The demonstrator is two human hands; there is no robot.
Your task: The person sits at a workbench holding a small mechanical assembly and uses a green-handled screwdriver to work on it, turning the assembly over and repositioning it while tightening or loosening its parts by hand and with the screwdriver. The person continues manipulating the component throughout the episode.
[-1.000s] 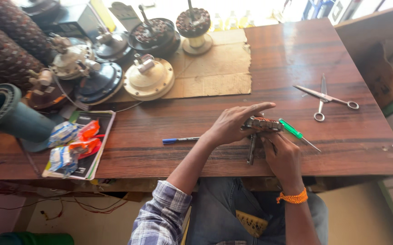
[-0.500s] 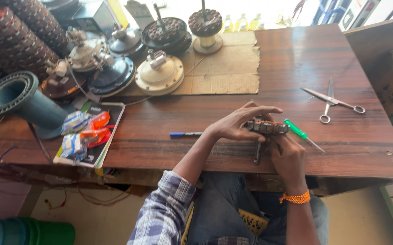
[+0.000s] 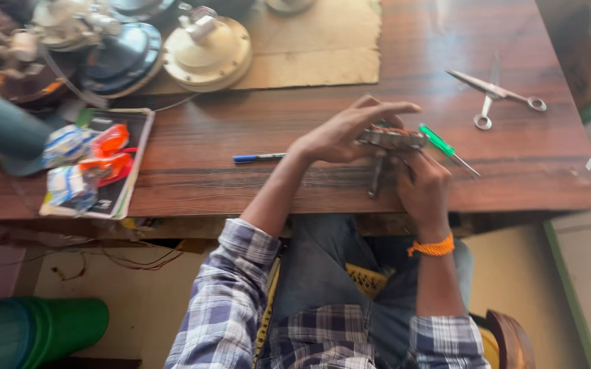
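Closest to me, the right hand (image 3: 424, 188) is curled tight around a small metal part (image 3: 392, 140) wound with reddish copper wire, holding it at the near edge of the wooden table (image 3: 527, 171). Fingers closed, thumb hidden; a dark stem hangs down from the part past the table edge. The left hand (image 3: 346, 130) lies over the top of it, fingers stretched long and loosely open, pressing on it, not gripping.

That part looks stiff and fairly heavy for its size, metal core; the fine windings look like the delicate bit, so the plates at the sides seem the safer hold.

Just beside the right hand lies a green-handled screwdriver (image 3: 445, 145), touching or nearly so. A blue pen (image 3: 258, 158) lies to the left. Further right, scissors (image 3: 497, 92) lie open. The tabletop is polished and slick-looking.

Left side, a booklet (image 3: 128, 164) carries bright tape rolls (image 3: 107, 154). At the back, a cardboard sheet (image 3: 316, 41) and a cream fan motor (image 3: 206, 51) among several others.
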